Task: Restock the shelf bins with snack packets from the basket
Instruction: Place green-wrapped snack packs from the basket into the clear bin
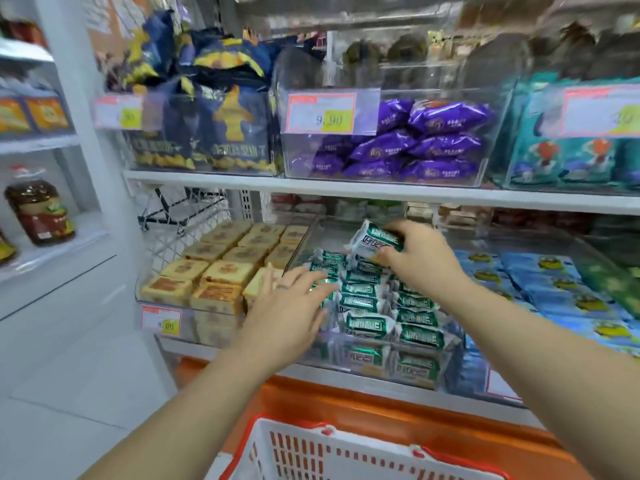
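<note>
A clear shelf bin (374, 370) on the lower shelf holds several rows of green-and-white snack packets (367, 323). My right hand (420, 258) is shut on one green-and-white packet (375, 242), held above the back of that bin. My left hand (291, 306) lies flat with fingers spread, its fingertips on the packets at the bin's left side. The white and red basket (332, 452) sits at the bottom of the view, below my arms; its inside is hidden.
Left of the green bin is a bin of tan square packets (221, 268); to its right are blue packets (554, 292). The upper shelf carries bins of dark blue bags (214, 126), purple packets (415, 143) and teal bags (568, 154). An orange ledge (381, 410) runs under the shelf.
</note>
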`<state>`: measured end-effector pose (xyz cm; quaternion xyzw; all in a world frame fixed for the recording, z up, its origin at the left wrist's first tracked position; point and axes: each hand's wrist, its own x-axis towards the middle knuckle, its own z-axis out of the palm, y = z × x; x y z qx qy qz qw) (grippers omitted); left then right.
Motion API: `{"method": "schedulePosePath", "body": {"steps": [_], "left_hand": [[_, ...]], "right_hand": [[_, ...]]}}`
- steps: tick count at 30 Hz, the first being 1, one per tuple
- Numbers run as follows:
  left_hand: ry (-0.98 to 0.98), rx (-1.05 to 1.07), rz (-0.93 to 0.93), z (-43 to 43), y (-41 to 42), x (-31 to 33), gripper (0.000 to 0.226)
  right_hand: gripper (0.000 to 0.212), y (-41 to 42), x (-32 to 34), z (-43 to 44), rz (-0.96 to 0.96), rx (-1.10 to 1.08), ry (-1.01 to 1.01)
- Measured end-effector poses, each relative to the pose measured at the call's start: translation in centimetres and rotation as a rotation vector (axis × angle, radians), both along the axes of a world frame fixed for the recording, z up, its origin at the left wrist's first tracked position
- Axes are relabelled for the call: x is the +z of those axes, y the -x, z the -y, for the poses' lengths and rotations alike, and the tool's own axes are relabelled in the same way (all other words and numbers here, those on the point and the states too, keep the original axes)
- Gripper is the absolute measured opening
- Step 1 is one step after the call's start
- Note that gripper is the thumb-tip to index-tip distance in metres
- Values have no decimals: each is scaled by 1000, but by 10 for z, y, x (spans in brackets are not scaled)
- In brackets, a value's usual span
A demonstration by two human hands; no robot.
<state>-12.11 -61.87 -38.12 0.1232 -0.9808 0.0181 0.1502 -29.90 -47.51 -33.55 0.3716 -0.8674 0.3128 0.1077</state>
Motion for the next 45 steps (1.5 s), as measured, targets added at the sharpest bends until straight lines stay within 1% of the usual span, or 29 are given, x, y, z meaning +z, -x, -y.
{"method": "schedulePosePath", "body": {"steps": [5,8,11,13,14,19,23,25,28,31,34,38,42,45], "left_hand": [[19,-5,71,13,17,-14,49],[-9,-5,96,14,25,-17,49],[-68,-9,111,18,28,-19,50],[-105,-10,111,22,28,-20,50],[-121,-11,114,23,28,-21,50],[-183,-31,63,20,23,-21,51],[-221,-172,-37,5,20,-11,47],[-220,-228,-27,0,21,-8,43],[-138,-257,34,-3,22,-11,33],[-106,-251,43,-3,23,-14,29],[-64,-275,40,-3,24,-13,37],[0,-277,91,-8,20,-8,61],[48,-281,100,-7,20,-2,64],[67,-276,130,-6,20,-1,63]], "right_hand": [[47,34,-16,37,-49,-66,-265],[45,51,-26,55,-30,-101,-448],[34,62,-32,65,39,9,-661],[36,59,-31,67,70,100,-782],[38,55,-31,67,82,124,-808],[39,56,-36,65,68,102,-785],[42,54,-32,69,62,120,-739],[43,52,-29,70,48,154,-722],[46,52,-30,69,54,185,-708],[50,57,-33,73,76,180,-763],[52,57,-37,76,147,177,-816],[55,49,-37,70,160,172,-753],[42,50,-27,69,183,177,-782],[39,46,-30,73,166,136,-816]]}}
